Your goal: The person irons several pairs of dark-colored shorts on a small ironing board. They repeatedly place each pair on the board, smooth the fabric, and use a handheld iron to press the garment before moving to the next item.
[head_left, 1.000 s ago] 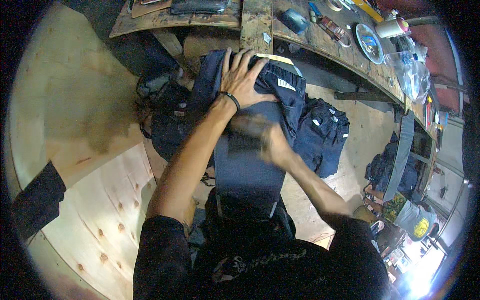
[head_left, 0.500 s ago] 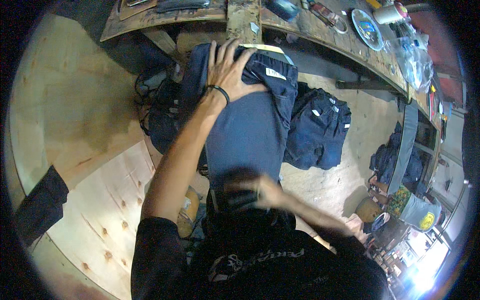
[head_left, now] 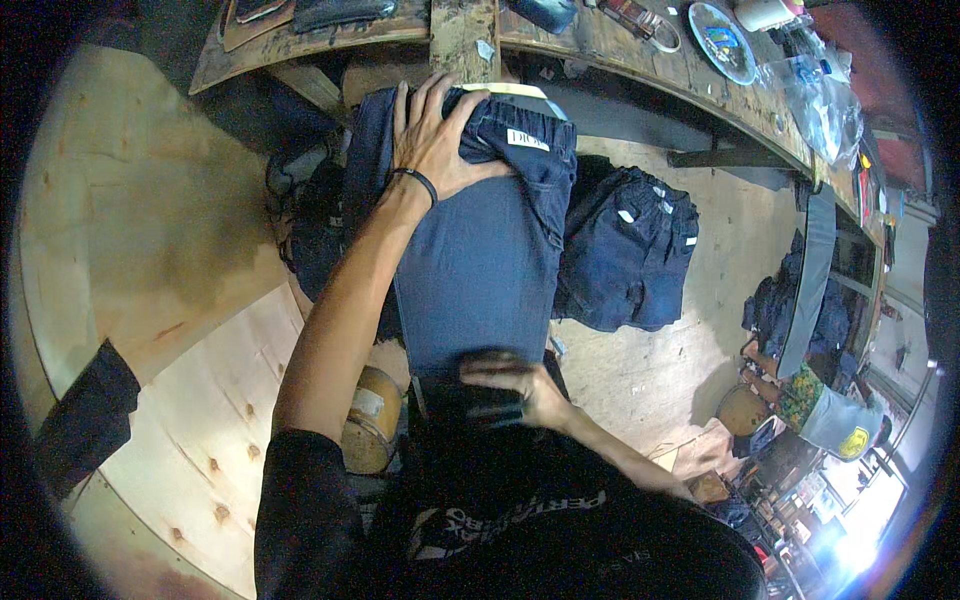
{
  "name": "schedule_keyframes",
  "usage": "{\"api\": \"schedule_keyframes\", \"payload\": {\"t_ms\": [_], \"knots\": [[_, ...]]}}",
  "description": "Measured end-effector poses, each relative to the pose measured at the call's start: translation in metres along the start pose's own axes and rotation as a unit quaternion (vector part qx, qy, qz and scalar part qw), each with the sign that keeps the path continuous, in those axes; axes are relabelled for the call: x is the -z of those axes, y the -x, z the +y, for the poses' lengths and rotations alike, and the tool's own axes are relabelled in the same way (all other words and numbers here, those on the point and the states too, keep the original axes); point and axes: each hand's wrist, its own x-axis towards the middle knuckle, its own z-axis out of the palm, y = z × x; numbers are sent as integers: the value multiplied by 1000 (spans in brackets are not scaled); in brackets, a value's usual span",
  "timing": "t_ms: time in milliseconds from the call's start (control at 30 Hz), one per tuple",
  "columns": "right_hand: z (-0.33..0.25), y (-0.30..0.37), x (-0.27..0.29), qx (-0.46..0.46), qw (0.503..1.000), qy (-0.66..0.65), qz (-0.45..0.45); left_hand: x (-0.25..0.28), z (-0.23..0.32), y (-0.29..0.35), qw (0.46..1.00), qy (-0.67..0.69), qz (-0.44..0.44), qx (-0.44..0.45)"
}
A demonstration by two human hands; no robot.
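I see dim, warm light overall; glare blooms far lower right of my right hand, whose fingers blur; edges bend darkly.

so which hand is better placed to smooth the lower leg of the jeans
Probably the right hand: it already rests on the near, lower end of the dark jeans, while the left hand is spread flat, pinning the waistband far up.

Jeans lengthwise under both hands, folded pile just right, workbench beyond, plywood left.
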Motion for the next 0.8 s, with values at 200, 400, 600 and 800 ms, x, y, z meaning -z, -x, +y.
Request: {"api": "schedule_keyframes", "payload": {"t_ms": [200,400,600,800], "knots": [[9,22,-33,-31,995,26,86,-1,-3,5,999,19,37,-15],[-24,-78,91,15,922,212,323,18,8,7,996,25,75,-32],[67,-82,68,-33,869,336,362,2,45,161,926,165,126,314],[9,23,-119,-30,901,378,208,-60,54,484,900,338,-108,254]]}}
